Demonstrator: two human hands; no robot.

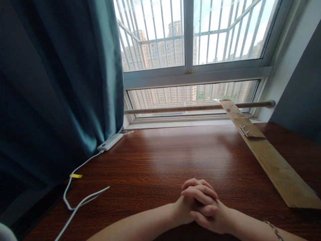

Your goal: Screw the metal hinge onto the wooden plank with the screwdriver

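The left hand [185, 208] and right hand [222, 217] are clasped together at the near side, fingers interlaced, each grip closed around the other; a bracelet [273, 229] circles the right wrist. To their right, a long cardboard strip [272, 164] slants across the wood-grain tabletop [155, 157], carrying a smaller cardboard patch with slim metal pieces [243, 131] toward its far end. That end overlaps a horizontal rod [173, 108]; contact is unclear. On the left, a white cable [65, 195] with a yellow tag [76, 175] runs to a white device [110, 142] beside a blue curtain [105, 83]. A barred window [189, 36] stands at the far side.
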